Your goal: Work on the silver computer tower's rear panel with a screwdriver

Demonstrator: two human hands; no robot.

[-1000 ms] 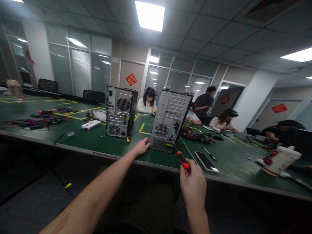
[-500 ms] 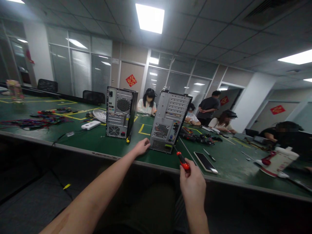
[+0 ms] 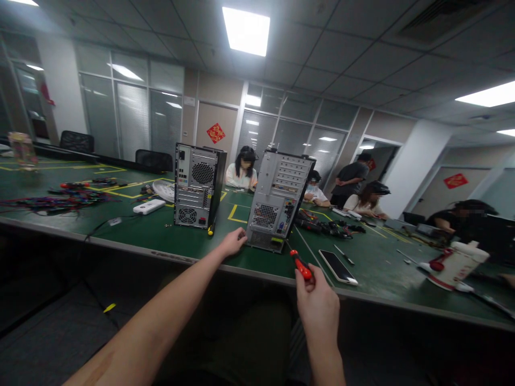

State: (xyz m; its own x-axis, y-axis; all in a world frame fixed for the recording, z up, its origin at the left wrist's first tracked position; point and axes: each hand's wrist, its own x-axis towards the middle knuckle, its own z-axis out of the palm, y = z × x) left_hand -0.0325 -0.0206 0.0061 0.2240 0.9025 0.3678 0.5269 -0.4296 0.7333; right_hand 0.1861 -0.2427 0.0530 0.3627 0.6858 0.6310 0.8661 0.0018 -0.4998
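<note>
A silver-grey computer case stands upright at the table's front, its back panel with ports and slots facing me. At its lower left edge is my left hand, the fingers bent against the case; their tips are hard to see. My right hand is closed around a red and black screwdriver. The thin shaft points up and left to the lower right corner of the back panel. Whether the tip sits in a screw is too small to tell.
Left stands a second computer case, with a yellow-ended tool beside it. A phone and a pen-like tool lie right. Further out are cables, a white power strip and a large cup. Several people sit opposite.
Both hands, the screwdriver and the case keep nearly the same places. The view shifts very slightly. In the background the standing person has moved a little to the right.
</note>
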